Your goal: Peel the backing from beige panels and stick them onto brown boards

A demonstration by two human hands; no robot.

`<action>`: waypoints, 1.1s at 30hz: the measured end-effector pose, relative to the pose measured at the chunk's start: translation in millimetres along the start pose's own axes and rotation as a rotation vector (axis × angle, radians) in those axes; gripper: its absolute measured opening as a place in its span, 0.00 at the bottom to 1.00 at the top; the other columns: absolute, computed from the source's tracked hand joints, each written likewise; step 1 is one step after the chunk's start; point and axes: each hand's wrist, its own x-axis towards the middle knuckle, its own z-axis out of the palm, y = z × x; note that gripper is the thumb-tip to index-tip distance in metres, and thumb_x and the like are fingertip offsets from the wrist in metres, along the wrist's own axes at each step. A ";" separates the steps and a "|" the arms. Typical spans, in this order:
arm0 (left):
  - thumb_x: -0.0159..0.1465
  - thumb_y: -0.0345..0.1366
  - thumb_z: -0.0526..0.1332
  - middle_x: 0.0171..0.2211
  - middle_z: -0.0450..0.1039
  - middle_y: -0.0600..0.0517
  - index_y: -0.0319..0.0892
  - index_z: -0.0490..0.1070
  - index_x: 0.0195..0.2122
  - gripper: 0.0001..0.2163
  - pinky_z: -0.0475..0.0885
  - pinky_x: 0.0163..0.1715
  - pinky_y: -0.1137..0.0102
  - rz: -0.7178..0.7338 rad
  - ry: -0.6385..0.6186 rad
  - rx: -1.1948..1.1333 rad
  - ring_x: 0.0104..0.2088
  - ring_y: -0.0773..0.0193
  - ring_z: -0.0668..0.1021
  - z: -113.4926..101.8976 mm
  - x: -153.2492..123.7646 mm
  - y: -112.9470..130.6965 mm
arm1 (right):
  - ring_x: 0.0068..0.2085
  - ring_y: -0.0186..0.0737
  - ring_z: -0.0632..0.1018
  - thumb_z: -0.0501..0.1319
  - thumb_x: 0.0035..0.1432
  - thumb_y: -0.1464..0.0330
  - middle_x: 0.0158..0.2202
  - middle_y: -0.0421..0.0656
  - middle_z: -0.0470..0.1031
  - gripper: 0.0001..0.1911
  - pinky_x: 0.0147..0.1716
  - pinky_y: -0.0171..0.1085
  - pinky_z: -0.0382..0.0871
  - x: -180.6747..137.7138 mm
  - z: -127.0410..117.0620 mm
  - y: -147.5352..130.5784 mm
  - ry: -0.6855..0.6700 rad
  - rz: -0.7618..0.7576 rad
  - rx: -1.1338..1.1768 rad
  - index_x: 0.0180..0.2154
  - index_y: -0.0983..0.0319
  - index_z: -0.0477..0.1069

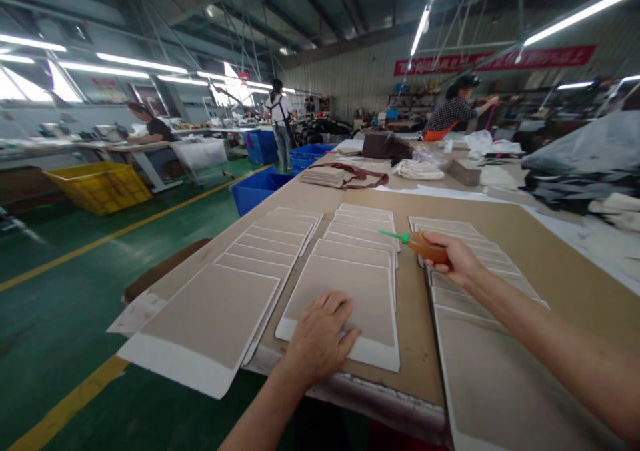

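Observation:
My left hand (320, 334) lies flat, fingers spread, on the nearest grey-brown sheet (345, 291) of the middle row. My right hand (457, 259) is closed round a small orange glue bottle (425, 245) with a green nozzle that points left over the middle row. Three overlapping rows of white-edged sheets lie on the cardboard-covered table (550, 264): a left row (235, 297), the middle row, and a right row (480, 344) under my right forearm.
Folded fabric and dark pieces (345, 176) lie farther along the table. Blue bins (255, 191) and a yellow crate (100, 185) stand on the green floor to the left. Other people work in the back: one seated left (150, 131), one standing (280, 121), one at right (457, 107).

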 end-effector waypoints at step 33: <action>0.65 0.41 0.59 0.56 0.67 0.48 0.45 0.66 0.56 0.18 0.62 0.58 0.56 0.007 -0.006 0.020 0.57 0.53 0.67 0.0 0.0 -0.5 | 0.17 0.31 0.69 0.69 0.46 0.57 0.23 0.38 0.71 0.22 0.09 0.27 0.53 -3.8 -4.2 15.4 0.217 -0.087 -0.497 0.39 0.60 0.65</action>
